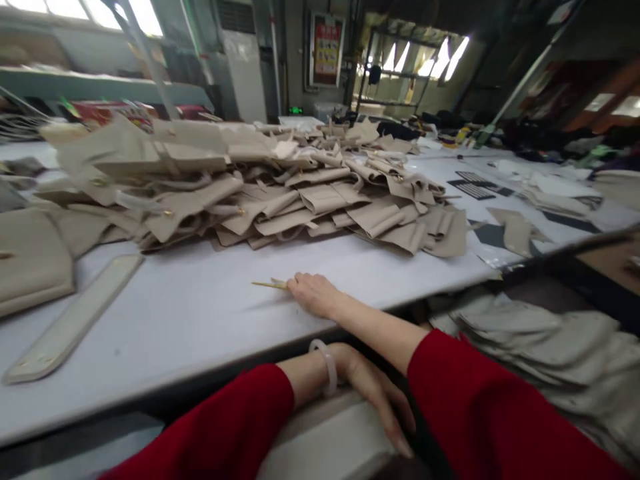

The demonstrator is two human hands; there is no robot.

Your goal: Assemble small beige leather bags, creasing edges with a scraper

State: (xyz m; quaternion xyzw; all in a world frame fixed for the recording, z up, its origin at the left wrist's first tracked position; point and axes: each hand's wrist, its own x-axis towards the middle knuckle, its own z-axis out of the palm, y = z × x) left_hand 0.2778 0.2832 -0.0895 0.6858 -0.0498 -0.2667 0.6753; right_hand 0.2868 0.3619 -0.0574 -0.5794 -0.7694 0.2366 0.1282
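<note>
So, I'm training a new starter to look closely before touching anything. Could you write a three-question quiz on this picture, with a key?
1. Which hand holds the thin gold-coloured tool?
2. True or false: the bracelet is worn on the tool-holding side.
3. Where in the picture does the long pale strip lie on the white table?
A) Left
B) Middle
C) Far right

Key:
1. The right hand.
2. False; it is worn just above the left hand.
3. A
</note>
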